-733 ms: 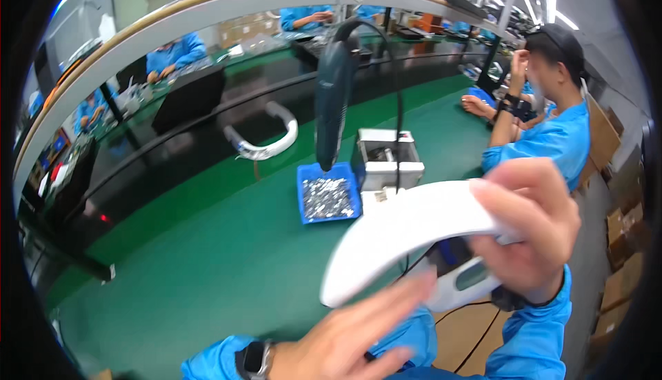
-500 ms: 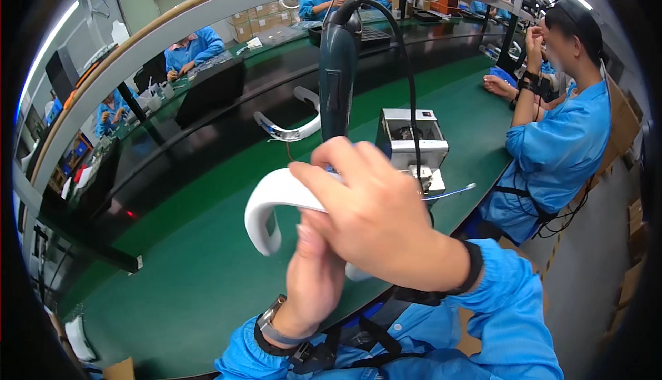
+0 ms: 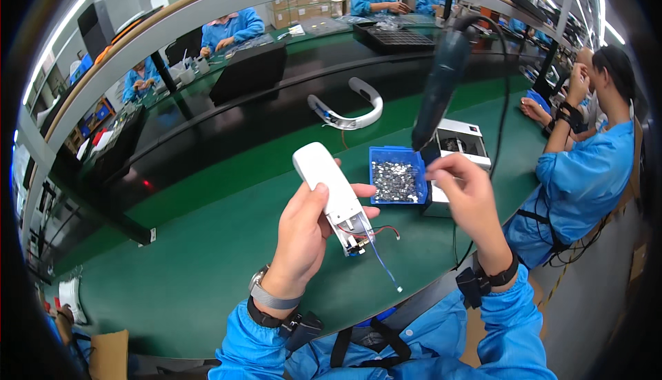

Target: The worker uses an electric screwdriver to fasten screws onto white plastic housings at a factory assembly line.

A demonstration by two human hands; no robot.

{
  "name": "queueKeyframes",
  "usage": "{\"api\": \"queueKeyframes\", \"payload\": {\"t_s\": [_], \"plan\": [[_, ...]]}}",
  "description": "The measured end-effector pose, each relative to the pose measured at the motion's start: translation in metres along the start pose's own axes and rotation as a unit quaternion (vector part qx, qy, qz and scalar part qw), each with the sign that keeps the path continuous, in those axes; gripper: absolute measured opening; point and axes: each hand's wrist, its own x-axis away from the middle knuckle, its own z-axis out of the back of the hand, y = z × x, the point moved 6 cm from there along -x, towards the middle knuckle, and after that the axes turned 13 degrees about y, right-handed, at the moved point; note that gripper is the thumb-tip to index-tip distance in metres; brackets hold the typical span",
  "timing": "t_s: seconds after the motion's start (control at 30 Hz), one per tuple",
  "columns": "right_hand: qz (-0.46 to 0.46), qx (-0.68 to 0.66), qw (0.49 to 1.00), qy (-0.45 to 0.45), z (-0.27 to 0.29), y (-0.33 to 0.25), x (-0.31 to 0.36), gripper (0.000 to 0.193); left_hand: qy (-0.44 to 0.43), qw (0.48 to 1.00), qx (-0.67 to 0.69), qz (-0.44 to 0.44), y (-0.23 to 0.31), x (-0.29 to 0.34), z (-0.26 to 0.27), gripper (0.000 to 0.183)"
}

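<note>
My left hand is wrapped round a white curved plastic housing, held tilted above the green bench. Its near end is uncovered, with small parts and thin red, black and blue wires hanging out. My right hand is at the right edge of a blue bin full of small metal parts. Its thumb and forefinger are pinched together; whatever may be between them is too small to make out. Just above those fingers hangs a dark electric screwdriver, slanted and slightly blurred.
Behind the bin lies another white curved housing on the green bench. A white boxy machine stands right of the bin. The screwdriver's black cable loops down nearby. A co-worker in blue sits at the right.
My right hand has left the white housing and moved right to the blue bin, which now shows. The housing has turned its open, wired end towards me. The screwdriver has gone from upright to slanted.
</note>
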Motion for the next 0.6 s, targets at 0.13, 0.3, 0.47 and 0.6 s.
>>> {"api": "queueKeyframes", "payload": {"t_s": [0.13, 0.3, 0.47, 0.6], "plan": [[-0.036, 0.030, 0.997, 0.065, 0.029, 0.034, -0.006, 0.021, 0.004, 0.999, -0.001, 0.032, 0.001, -0.001, 0.005, 0.050], [0.173, -0.059, 0.974, 0.137, 0.021, 0.001, -0.038, 0.065, -0.040, 0.996, 0.020, 0.078, -0.011, -0.007, 0.011, 0.048], [0.218, -0.130, 0.948, 0.191, 0.026, -0.026, -0.070, 0.053, -0.084, 0.991, 0.005, 0.107, -0.020, -0.009, 0.008, 0.053], [0.113, 0.061, 0.975, 0.183, 0.051, 0.015, -0.056, 0.010, -0.036, 0.996, 0.007, 0.087, -0.015, -0.005, 0.017, 0.052]]}}
